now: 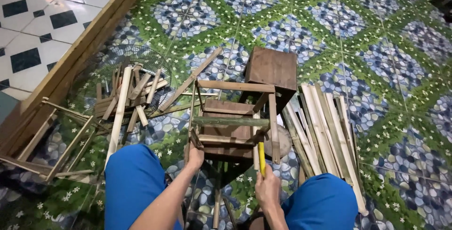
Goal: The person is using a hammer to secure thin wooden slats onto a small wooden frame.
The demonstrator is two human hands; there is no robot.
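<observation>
A small bamboo frame [233, 119], built of thin slats, stands on the patterned floor between my knees, over a brown wooden block [225, 133]. My left hand [194, 156] grips the frame's lower left corner. My right hand [267, 188] is closed around a yellow-handled tool [261, 157] that points up at the frame's right post. A dark wooden box [272, 69] stands just behind the frame.
Several split bamboo strips [325, 133] lie to the right by my knee. A heap of short bamboo pieces [129, 98] rests on a wire fan guard [120, 63] at left. Another bamboo frame [47, 145] lies far left beside a wooden beam [80, 46].
</observation>
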